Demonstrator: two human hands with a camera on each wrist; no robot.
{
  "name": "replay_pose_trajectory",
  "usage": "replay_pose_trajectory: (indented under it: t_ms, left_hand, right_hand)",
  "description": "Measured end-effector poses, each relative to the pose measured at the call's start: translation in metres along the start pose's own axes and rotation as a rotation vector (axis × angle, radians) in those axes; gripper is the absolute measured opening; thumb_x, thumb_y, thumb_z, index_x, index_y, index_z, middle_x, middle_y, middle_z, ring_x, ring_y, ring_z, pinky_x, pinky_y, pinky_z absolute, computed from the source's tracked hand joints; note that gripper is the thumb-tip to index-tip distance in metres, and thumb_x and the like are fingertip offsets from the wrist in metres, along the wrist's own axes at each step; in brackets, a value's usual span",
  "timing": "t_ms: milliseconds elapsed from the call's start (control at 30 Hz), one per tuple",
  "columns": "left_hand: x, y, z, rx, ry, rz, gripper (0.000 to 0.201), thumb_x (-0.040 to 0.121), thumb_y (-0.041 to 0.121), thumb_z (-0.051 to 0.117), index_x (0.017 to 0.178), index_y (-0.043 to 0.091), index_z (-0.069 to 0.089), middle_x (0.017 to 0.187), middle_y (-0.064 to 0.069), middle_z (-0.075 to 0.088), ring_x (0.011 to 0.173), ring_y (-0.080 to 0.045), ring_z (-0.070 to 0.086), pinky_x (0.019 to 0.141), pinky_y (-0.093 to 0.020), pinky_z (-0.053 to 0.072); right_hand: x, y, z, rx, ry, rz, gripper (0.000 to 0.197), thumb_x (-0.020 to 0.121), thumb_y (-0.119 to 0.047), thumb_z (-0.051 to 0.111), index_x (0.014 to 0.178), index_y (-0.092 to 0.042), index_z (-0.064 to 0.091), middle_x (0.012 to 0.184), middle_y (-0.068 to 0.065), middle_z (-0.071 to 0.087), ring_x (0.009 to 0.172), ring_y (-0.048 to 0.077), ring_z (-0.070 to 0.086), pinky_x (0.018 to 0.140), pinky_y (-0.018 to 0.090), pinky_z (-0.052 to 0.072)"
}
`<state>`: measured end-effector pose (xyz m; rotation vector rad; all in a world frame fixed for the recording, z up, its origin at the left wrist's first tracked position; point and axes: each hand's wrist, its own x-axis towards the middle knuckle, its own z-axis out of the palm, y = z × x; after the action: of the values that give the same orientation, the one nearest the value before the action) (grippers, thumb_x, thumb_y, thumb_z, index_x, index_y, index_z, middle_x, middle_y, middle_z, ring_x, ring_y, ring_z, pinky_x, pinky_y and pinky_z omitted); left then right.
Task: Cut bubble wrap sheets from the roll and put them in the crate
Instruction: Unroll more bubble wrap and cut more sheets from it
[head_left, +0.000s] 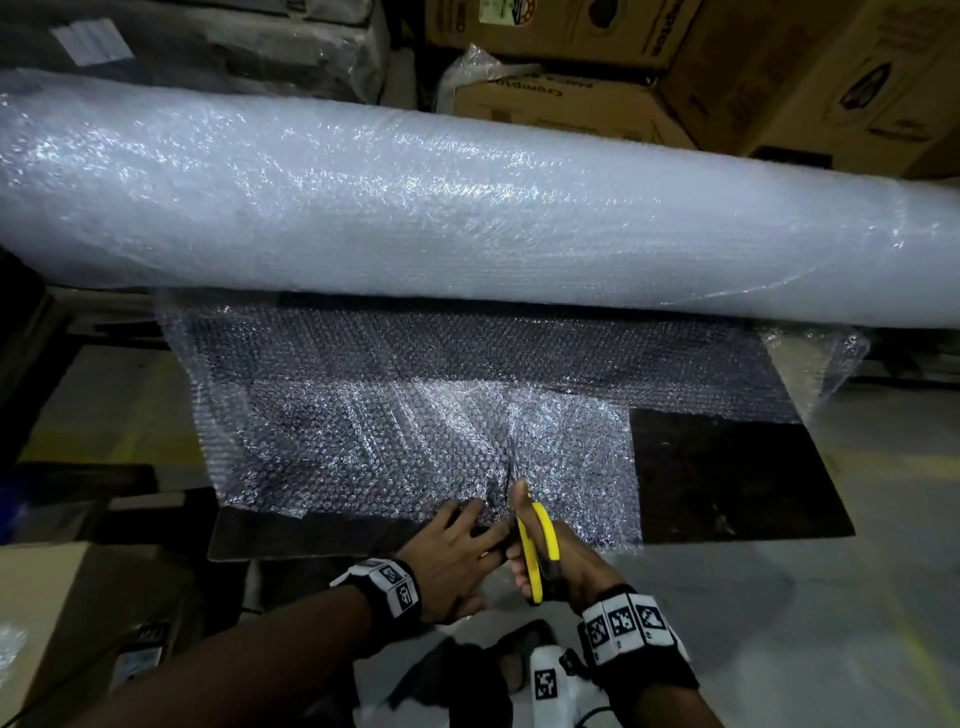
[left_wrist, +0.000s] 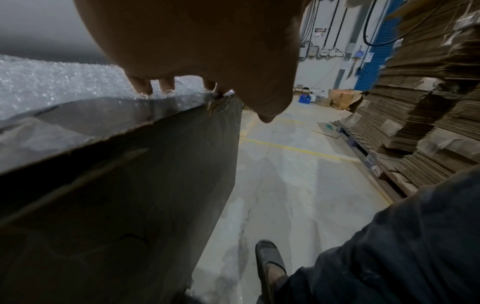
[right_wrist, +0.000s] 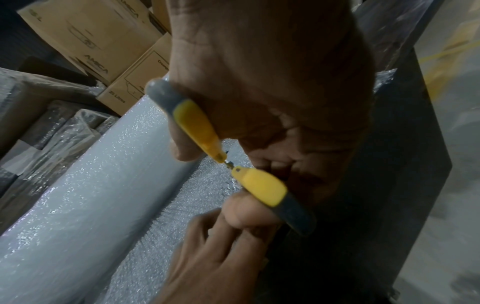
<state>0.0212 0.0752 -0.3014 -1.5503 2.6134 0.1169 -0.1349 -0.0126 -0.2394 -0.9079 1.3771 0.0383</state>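
Head view: the right hand (head_left: 563, 564) grips one pair of yellow-handled scissors (head_left: 535, 545), cutting the clear bumpy bubble wrap sheet (head_left: 415, 441) just past its fingertips. The left hand (head_left: 457, 551), fingers spread, presses the sheet flat. One big white bubble wrap roll (head_left: 467, 208) lies beyond. The cut has just begun; no crate shows.

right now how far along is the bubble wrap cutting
Done: a length of bubble wrap is pulled off the roll onto the dark board. In hand: the right hand works yellow scissors into its near edge while the left hand presses it flat. Left: finishing the cut; no crate is in view.
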Motion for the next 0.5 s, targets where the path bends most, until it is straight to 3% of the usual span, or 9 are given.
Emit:
replay_pose_trajectory:
  t_ms: [133, 367, 500]
  left_hand:
    - [0.0014, 0.002, 0.0001, -0.012, -0.019, -0.002, 0.072, 0.075, 0.071, 0.057, 0.126, 0.022, 0.048, 0.139, -0.004, 0.044, 0.122, -0.044, 0.047, 0.094, -0.059, 0.045]
    - [-0.0011, 0.0061, 0.0038, -0.06, -0.06, -0.035, 0.076, 0.071, 0.078, 0.053, 0.124, 0.023, 0.058, 0.138, -0.002, 0.051, 0.124, -0.042, 0.05, 0.097, -0.06, 0.046]
    - [-0.0025, 0.0065, 0.0049, -0.081, -0.06, -0.044, 0.082, 0.067, 0.079, 0.058, 0.127, 0.023, 0.055, 0.135, -0.002, 0.055, 0.125, -0.041, 0.051, 0.099, -0.059, 0.046]
  right_hand:
    - [0.0017, -0.0005, 0.0018, -0.009, -0.023, 0.014, 0.088, 0.06, -0.092, 0.054, 0.067, -0.005, 0.06, 0.056, 0.011, 0.056, 0.047, 0.024, 0.056, 0.049, 0.027, 0.048]
    - [0.0034, 0.0061, 0.0069, -0.011, 0.043, -0.075, 0.081, 0.062, -0.086, 0.059, 0.067, -0.005, 0.06, 0.052, 0.007, 0.055, 0.041, 0.02, 0.054, 0.044, 0.023, 0.044]
    - [0.0063, 0.0026, 0.0085, -0.008, 0.114, -0.132, 0.073, 0.075, -0.077, 0.058, 0.065, -0.005, 0.058, 0.048, 0.007, 0.052, 0.036, 0.018, 0.049, 0.038, 0.019, 0.037]
